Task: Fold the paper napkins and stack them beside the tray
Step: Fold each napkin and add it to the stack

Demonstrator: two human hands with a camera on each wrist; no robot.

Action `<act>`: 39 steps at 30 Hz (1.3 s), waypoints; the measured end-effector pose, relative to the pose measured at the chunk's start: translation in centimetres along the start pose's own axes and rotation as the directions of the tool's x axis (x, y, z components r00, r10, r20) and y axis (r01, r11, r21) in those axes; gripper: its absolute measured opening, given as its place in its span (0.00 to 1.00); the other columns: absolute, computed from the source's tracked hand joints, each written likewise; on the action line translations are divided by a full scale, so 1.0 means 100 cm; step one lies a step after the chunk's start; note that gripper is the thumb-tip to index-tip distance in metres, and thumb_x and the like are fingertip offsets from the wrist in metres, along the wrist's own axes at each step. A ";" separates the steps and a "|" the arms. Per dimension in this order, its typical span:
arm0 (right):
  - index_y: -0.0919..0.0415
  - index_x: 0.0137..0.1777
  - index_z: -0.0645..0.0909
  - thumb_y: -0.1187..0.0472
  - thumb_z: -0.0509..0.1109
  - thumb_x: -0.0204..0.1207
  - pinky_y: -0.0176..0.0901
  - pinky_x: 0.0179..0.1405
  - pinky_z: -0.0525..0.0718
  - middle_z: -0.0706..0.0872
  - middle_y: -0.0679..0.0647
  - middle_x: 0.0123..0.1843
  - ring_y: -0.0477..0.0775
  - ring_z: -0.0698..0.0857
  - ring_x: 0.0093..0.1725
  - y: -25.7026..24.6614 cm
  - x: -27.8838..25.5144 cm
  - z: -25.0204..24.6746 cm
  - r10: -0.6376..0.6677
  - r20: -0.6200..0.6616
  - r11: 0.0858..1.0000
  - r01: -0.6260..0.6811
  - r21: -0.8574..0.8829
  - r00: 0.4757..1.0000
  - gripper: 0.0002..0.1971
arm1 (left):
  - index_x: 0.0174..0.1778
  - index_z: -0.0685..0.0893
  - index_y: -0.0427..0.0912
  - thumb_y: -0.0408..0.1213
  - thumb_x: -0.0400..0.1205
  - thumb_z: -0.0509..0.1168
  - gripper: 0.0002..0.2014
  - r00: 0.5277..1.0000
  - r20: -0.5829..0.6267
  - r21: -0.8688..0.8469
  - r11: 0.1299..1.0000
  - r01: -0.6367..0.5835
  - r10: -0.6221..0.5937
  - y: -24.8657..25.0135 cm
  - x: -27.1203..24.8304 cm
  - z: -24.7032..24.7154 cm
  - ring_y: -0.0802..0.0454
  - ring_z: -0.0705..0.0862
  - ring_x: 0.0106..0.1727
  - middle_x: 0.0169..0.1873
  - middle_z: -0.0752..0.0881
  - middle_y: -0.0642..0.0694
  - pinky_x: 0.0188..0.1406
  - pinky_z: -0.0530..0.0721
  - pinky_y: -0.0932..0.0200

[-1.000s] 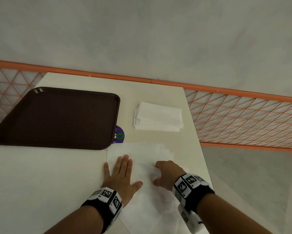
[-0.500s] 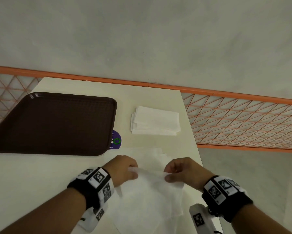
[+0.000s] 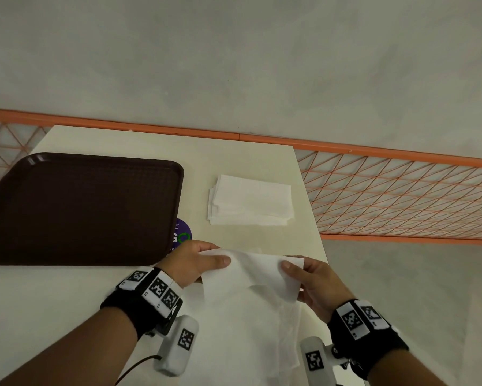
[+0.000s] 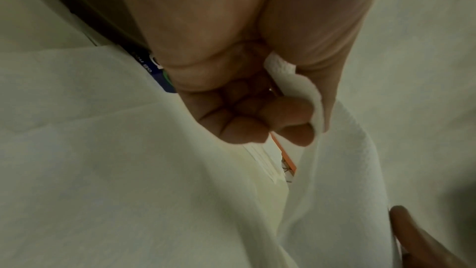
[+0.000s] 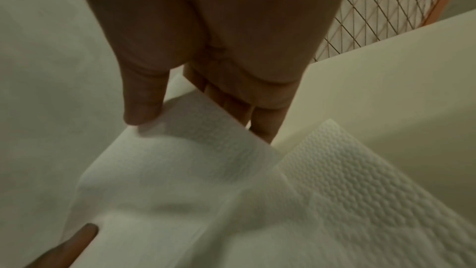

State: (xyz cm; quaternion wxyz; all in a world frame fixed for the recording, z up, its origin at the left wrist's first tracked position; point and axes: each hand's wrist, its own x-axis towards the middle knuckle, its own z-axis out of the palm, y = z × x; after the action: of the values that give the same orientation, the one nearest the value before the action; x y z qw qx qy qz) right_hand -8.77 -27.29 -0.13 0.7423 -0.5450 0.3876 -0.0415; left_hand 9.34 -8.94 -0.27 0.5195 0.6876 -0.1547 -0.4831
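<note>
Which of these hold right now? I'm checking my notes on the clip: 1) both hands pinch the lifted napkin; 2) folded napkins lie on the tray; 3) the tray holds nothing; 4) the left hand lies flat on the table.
1) True: the left hand and right hand pinch the napkin.
2) False: the folded stack lies on the table, right of the tray.
3) True.
4) False: it is raised, gripping paper.
</note>
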 end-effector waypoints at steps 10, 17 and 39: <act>0.60 0.53 0.86 0.63 0.71 0.79 0.45 0.36 0.88 0.93 0.56 0.44 0.54 0.91 0.42 -0.018 0.019 0.004 -0.152 -0.074 0.983 0.142 -0.118 0.986 0.06 | 0.57 0.87 0.31 0.32 0.79 0.69 0.12 0.996 -0.077 -0.215 0.977 0.016 -0.033 -0.001 0.020 -0.011 0.37 0.88 0.56 0.52 0.90 0.35 0.63 0.82 0.37; 0.72 0.50 0.85 0.68 0.73 0.76 0.46 0.29 0.87 0.91 0.60 0.39 0.55 0.89 0.32 -0.027 0.032 0.006 -0.059 -0.107 0.986 0.041 -0.162 0.993 0.06 | 0.48 0.89 0.42 0.36 0.79 0.70 0.04 0.965 -0.259 -0.116 0.991 -0.070 0.038 -0.002 0.032 -0.013 0.52 0.90 0.39 0.38 0.92 0.46 0.47 0.88 0.54; 0.62 0.49 0.86 0.57 0.77 0.74 0.46 0.40 0.88 0.89 0.58 0.45 0.56 0.87 0.40 -0.092 0.193 -0.003 -0.168 -0.314 0.913 0.028 -0.407 0.934 0.09 | 0.41 0.87 0.60 0.58 0.69 0.53 0.18 0.950 0.084 0.951 0.261 -0.166 0.300 -0.058 0.023 0.008 0.59 0.86 0.53 0.51 0.87 0.60 0.46 0.88 0.58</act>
State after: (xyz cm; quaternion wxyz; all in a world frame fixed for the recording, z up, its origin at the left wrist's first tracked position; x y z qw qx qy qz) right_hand 7.82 -40.59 -2.71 0.5348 -0.6872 0.4827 -0.0941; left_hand 8.15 -8.67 -6.47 0.0858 0.8557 -0.4790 -0.1761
